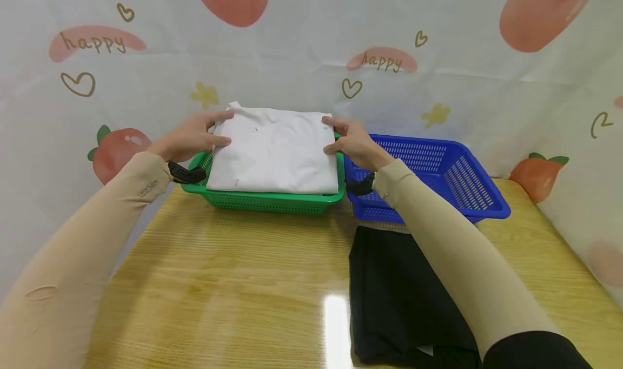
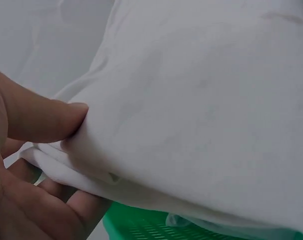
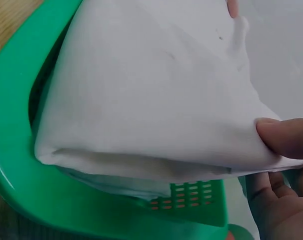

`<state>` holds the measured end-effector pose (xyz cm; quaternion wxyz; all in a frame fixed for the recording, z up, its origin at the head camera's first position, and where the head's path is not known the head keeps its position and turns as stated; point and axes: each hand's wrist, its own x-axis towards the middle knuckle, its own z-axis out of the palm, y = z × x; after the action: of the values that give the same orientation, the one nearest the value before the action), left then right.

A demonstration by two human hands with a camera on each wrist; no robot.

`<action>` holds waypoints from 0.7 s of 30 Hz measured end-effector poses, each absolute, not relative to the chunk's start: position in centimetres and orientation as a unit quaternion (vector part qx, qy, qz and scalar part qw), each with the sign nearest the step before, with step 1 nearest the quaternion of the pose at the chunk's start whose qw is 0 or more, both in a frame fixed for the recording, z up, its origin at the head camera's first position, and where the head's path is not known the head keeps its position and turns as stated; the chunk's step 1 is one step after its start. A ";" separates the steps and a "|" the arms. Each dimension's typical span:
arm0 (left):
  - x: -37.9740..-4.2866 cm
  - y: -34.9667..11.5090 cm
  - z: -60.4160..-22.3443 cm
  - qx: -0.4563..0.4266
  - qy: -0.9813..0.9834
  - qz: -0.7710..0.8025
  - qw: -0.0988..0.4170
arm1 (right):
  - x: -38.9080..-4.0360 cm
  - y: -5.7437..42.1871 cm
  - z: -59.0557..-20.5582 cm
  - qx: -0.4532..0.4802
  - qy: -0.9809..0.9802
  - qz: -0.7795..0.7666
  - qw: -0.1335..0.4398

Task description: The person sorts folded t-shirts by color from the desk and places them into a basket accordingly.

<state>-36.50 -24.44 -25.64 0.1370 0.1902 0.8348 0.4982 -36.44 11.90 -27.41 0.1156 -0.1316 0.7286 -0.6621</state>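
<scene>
A folded white piece of clothing (image 1: 274, 150) lies over the green basket (image 1: 265, 202), its near edge inside the front rim. My left hand (image 1: 192, 136) pinches its left edge, thumb on top and fingers beneath, as the left wrist view shows. On the opposite edge my right hand (image 1: 357, 143) does the same, with the thumb (image 3: 286, 136) above the layers. Under the white cloth, a pale bluish fabric (image 3: 124, 186) shows inside the basket in the right wrist view. The white cloth hides most of the basket's inside. A few small dark marks dot the cloth.
To the right stands a blue basket (image 1: 479, 198), partly behind my right forearm. A folded black garment (image 1: 394, 293) lies on the wooden table (image 1: 219, 282) in front of it. Behind the baskets hangs a white printed sheet (image 1: 292, 50).
</scene>
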 end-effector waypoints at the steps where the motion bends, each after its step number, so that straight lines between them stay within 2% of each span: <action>1: -36.6 -24.4 -25.7 0.191 0.841 0.488 0.136 | -36.5 11.8 -27.5 -0.129 0.733 -0.657 0.116; 6: -36.9 -24.0 -26.0 0.200 0.878 0.418 0.119 | -36.5 11.1 -28.2 -0.125 0.765 -0.621 0.117; 17: -37.4 -23.4 -26.8 0.202 0.906 0.348 0.130 | -36.5 10.2 -29.3 -0.117 0.814 -0.554 0.127; 21: -37.4 -23.2 -26.8 0.189 0.909 0.332 0.165 | -36.5 10.2 -29.4 -0.128 0.829 -0.519 0.164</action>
<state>-37.38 -23.21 -26.82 0.1649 0.1889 0.9094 0.3317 -36.45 10.16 -29.35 0.1639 -0.1279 0.8293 -0.5188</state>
